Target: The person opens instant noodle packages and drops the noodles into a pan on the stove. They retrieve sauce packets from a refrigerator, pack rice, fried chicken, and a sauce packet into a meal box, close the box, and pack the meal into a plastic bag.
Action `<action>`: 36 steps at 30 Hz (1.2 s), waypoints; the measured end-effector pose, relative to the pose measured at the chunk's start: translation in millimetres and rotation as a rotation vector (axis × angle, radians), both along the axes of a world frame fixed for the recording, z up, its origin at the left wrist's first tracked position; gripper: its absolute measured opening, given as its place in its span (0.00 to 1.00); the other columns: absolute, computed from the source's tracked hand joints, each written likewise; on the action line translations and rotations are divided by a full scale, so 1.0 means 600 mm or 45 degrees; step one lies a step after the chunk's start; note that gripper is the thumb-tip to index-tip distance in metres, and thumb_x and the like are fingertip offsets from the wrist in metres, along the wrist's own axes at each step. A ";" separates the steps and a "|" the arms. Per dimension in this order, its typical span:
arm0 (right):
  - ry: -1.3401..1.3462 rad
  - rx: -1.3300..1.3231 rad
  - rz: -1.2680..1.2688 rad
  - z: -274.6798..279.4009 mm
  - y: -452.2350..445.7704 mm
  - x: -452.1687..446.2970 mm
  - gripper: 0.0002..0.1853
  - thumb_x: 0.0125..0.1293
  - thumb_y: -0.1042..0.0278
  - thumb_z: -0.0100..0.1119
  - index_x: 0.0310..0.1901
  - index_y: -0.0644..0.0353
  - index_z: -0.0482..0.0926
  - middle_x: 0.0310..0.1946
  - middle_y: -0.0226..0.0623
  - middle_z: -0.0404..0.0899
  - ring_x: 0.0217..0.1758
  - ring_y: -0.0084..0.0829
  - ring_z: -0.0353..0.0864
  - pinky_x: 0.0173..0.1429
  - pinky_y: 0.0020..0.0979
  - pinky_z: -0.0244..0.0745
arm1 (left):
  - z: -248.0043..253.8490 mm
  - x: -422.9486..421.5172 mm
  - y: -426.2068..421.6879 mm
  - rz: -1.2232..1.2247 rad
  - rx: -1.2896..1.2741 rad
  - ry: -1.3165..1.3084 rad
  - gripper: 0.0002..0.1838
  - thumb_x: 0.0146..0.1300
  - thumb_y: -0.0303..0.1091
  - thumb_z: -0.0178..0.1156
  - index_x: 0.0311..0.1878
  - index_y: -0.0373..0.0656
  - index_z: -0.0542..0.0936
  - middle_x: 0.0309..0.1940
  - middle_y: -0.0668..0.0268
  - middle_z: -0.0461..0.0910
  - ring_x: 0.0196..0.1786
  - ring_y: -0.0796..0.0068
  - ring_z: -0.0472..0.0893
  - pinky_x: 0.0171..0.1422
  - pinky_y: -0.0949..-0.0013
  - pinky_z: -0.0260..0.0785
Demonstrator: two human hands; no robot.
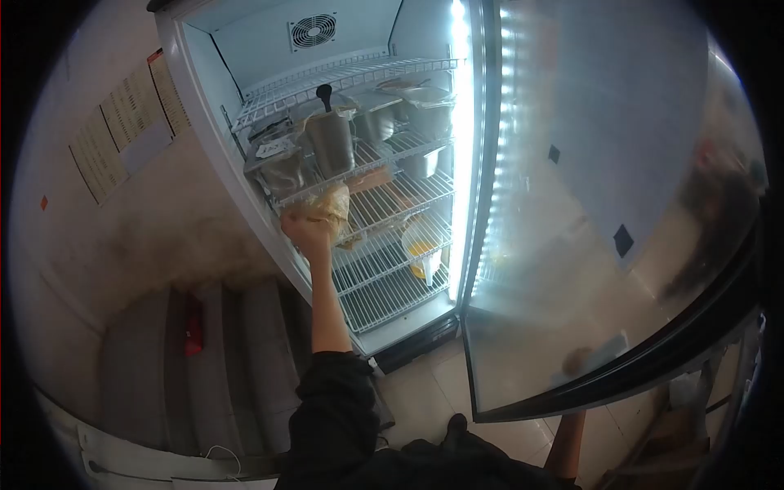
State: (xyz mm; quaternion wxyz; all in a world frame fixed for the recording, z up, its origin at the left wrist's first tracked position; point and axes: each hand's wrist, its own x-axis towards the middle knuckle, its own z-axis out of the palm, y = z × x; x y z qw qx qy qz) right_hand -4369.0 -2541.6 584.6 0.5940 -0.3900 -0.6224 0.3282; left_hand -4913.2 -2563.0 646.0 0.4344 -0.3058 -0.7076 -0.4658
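Note:
My left hand [307, 231] is closed around a yellowish, crumpled plastic bag [329, 207] at the front of a middle shelf in the open display fridge. What the bag contains cannot be made out. Just above it stand metal containers [330, 145], one with a black handle sticking up. My right forearm [568, 445] passes under the lower edge of the glass door [523, 351]. Through the misted glass my right hand [577, 361] shows only as a blur beside a pale flat object [606, 351]; its fingers are not distinct.
A clear container [422, 245] with something orange-yellow sits on a lower wire shelf [371, 306]. The fridge door swings out to the right. Grey steps [233, 367] rise at the left, with a red packet [193, 325] on them. Printed sheets [122, 131] hang on the wall.

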 end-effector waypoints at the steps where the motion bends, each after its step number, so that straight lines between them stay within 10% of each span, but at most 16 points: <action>1: -0.003 0.003 -0.002 0.002 0.000 -0.001 0.18 0.66 0.56 0.43 0.48 0.62 0.69 0.43 0.41 0.73 0.43 0.32 0.75 0.47 0.32 0.72 | -0.011 0.001 0.009 -0.020 0.161 -0.027 0.10 0.39 0.22 0.58 0.28 0.28 0.75 0.39 0.52 0.69 0.44 0.54 0.69 0.52 0.57 0.62; 13: 0.011 0.019 -0.141 0.012 -0.009 -0.005 0.16 0.65 0.57 0.44 0.46 0.61 0.70 0.43 0.41 0.74 0.42 0.32 0.75 0.47 0.32 0.72 | -0.023 0.006 0.056 -0.107 0.362 -0.166 0.16 0.39 0.26 0.64 0.32 0.26 0.76 0.42 0.49 0.69 0.48 0.50 0.70 0.55 0.56 0.63; 21: 0.096 0.106 -0.531 0.048 -0.039 0.018 0.15 0.65 0.58 0.45 0.45 0.61 0.71 0.43 0.41 0.74 0.42 0.32 0.75 0.47 0.32 0.72 | -0.025 0.070 0.064 -0.069 -0.067 -0.177 0.10 0.48 0.26 0.60 0.36 0.36 0.79 0.50 0.52 0.69 0.56 0.52 0.67 0.61 0.55 0.59; 26: 0.995 0.580 -0.456 0.097 -0.217 -0.101 0.17 0.61 0.59 0.52 0.48 0.58 0.73 0.50 0.42 0.71 0.48 0.41 0.72 0.53 0.39 0.67 | -0.046 0.057 0.048 -0.464 0.171 -0.246 0.12 0.49 0.25 0.58 0.40 0.39 0.80 0.54 0.53 0.67 0.60 0.54 0.65 0.66 0.58 0.55; 30: -0.200 1.017 0.333 0.129 -0.197 -0.159 0.04 0.59 0.72 0.47 0.35 0.58 0.71 0.28 0.35 0.72 0.29 0.31 0.71 0.32 0.31 0.66 | -0.040 0.041 0.012 -0.568 0.121 -0.305 0.14 0.49 0.22 0.56 0.41 0.41 0.80 0.59 0.53 0.65 0.63 0.55 0.63 0.68 0.59 0.52; 32: -0.247 0.868 0.449 0.115 -0.159 -0.252 0.06 0.45 0.80 0.58 0.28 0.59 0.77 0.25 0.37 0.75 0.28 0.35 0.76 0.32 0.31 0.70 | -0.048 0.027 -0.007 -0.723 0.168 -0.423 0.16 0.50 0.22 0.55 0.45 0.41 0.78 0.58 0.54 0.66 0.64 0.56 0.63 0.68 0.59 0.53; 36: -0.286 0.536 0.481 0.092 -0.088 -0.436 0.06 0.50 0.77 0.58 0.32 0.60 0.79 0.34 0.39 0.74 0.41 0.39 0.74 0.42 0.35 0.69 | -0.036 0.045 -0.049 -0.997 0.203 -0.789 0.24 0.52 0.24 0.56 0.56 0.43 0.70 0.56 0.54 0.69 0.64 0.61 0.64 0.65 0.60 0.56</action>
